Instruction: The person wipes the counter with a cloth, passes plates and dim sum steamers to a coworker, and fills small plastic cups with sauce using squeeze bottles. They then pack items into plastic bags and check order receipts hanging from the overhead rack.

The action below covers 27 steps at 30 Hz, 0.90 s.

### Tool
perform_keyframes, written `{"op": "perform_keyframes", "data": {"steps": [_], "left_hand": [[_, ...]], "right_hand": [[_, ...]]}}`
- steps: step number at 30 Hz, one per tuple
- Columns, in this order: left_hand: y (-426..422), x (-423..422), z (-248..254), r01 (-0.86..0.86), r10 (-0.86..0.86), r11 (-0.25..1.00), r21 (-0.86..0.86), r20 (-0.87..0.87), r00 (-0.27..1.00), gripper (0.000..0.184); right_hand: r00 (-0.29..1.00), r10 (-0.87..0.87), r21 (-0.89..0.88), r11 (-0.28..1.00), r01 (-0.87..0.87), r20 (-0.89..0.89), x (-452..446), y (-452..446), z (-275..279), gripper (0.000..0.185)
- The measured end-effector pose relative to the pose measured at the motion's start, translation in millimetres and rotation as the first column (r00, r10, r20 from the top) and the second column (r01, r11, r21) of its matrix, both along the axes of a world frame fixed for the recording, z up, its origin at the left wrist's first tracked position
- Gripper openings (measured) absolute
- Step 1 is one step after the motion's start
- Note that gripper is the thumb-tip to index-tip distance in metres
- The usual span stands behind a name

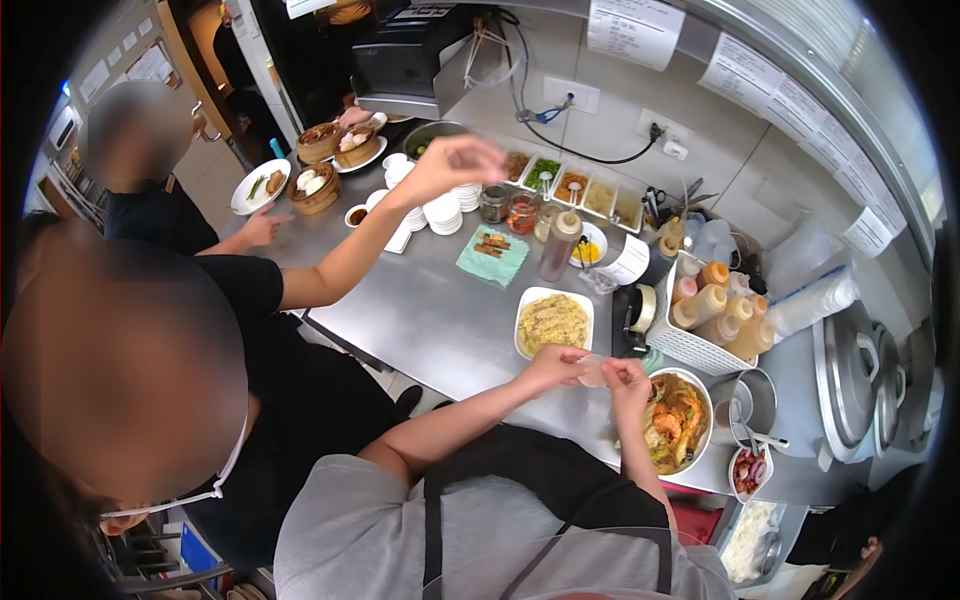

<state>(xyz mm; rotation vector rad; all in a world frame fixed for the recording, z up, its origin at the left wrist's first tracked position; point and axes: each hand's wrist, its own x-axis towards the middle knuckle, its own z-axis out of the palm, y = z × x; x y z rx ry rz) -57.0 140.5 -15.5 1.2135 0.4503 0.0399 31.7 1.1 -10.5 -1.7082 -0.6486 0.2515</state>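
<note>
A small, translucent round piece (pixel 592 371), possibly a lid, is pinched between both my hands above the counter's front edge. My left hand (pixel 560 368) has it by the left side, fingers closed. On the opposite side, my right hand (pixel 629 382) grips it with thumb and fingertips. Just behind my left hand stands a square white bowl (pixel 522 338) of pale yellow, shredded-looking food. Beside my right hand is a round white bowl (pixel 708 420) filled with a saucy dish that seems to have shrimp on top.
A white basket (pixel 690 345) of sauce bottles stands at right, near a metal pot (pixel 762 400). Topping trays (pixel 572 187) line the wall. At left, a co-worker's hand (pixel 455 165) reaches over stacked white dishes (pixel 442 213); another person stands near bamboo steamers (pixel 315 195).
</note>
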Motion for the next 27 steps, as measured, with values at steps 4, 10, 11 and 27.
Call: {"op": "perform_keyframes", "data": {"steps": [4,10,11,27], "left_hand": [[5,3,5,-0.004,0.005,0.999,-0.032,0.048,0.999,0.035],[17,10,7,0.010,-0.017,0.995,0.095,0.067,0.998,0.032],[18,11,9,-0.006,-0.002,0.996,0.091,0.090,0.996,0.031],[45,26,-3,-0.081,0.073,0.995,0.061,0.127,0.989,0.024]], "right_hand": [[0.855,0.069,-0.002,0.997,-0.082,-0.513,-1,8,12,0.021],[0.783,0.151,0.008,0.983,-0.183,-0.604,1,20,12,0.021],[0.788,0.151,0.026,0.985,-0.169,-0.597,1,22,11,0.019],[0.790,0.087,0.063,0.996,-0.062,-0.607,7,51,22,0.023]]}}
